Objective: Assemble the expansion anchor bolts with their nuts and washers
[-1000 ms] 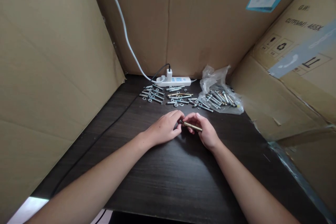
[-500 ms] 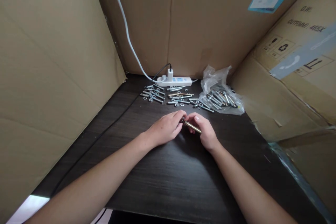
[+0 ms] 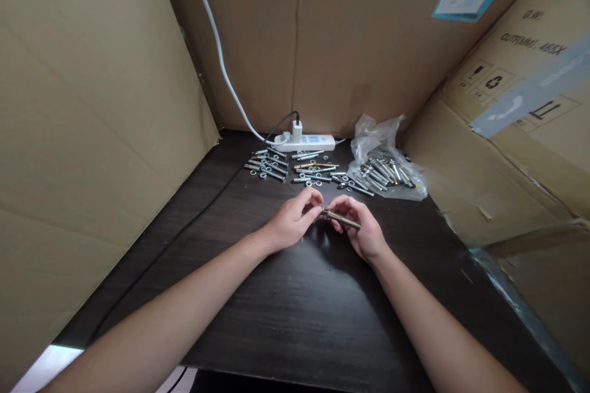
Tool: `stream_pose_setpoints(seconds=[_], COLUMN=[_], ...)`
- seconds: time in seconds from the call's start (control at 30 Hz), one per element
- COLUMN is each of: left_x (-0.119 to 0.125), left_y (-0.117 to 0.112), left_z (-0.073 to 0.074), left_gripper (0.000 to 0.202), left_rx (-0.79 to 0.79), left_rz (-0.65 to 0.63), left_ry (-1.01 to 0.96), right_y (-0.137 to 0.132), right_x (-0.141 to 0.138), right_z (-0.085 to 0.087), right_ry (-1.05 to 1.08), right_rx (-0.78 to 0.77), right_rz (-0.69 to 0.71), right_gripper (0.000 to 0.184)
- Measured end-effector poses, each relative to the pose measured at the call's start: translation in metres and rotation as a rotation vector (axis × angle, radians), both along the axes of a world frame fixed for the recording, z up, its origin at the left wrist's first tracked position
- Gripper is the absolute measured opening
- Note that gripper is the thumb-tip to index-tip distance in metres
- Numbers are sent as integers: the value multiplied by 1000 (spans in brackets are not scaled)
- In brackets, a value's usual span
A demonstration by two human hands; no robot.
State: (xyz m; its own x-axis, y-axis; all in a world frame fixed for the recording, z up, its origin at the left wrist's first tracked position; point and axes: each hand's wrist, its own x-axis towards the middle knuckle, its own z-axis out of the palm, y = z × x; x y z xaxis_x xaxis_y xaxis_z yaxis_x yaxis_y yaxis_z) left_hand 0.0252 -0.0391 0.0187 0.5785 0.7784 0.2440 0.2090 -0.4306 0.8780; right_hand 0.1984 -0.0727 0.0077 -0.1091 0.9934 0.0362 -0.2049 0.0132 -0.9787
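Note:
My right hand (image 3: 362, 230) grips a brass-coloured anchor bolt (image 3: 342, 219) held nearly level just above the dark table (image 3: 295, 307). My left hand (image 3: 292, 221) pinches the bolt's left end with thumb and fingertips. What sits on that end is too small to make out. Both hands meet at the middle of the table.
Several loose bolts, nuts and washers (image 3: 295, 169) lie behind the hands. A clear plastic bag (image 3: 385, 163) with more bolts rests at the right. A white power strip (image 3: 304, 142) with a plugged charger sits at the back. Cardboard walls (image 3: 92, 104) close in three sides.
The hands have lifted slightly and the bolt has tilted closer to level. My left fingertips have shifted on the bolt's end.

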Motion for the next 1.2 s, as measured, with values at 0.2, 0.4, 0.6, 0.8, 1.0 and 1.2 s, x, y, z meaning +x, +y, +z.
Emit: stream_pose_setpoints(seconds=[0.2,0.4,0.6,0.8,1.0,1.2], left_x=[-1,0,0,-4,-5,-3], left_y=[-2,-4,-2,-1,-3,-5], left_z=[-1,0,1,3,5,3], left_gripper=[33,34,24,14,10,11], left_rx=[-20,-87,-150,40,100,93], left_rz=[-58,-114,-148,-128,-61,-73], left_ry=[154,110,51,132,201,165], right_y=[0,0,0,2,3,2], right_x=[-1,-2,-1,1,2,1], right_z=[4,6,4,5,4,5], right_ry=[127,138,181,214,219,195], right_rx=[-44,-75,-68,-104,-124,-133], right_rz=[17,70,46,49,64,57], right_gripper=[37,40,40,43,45,44])
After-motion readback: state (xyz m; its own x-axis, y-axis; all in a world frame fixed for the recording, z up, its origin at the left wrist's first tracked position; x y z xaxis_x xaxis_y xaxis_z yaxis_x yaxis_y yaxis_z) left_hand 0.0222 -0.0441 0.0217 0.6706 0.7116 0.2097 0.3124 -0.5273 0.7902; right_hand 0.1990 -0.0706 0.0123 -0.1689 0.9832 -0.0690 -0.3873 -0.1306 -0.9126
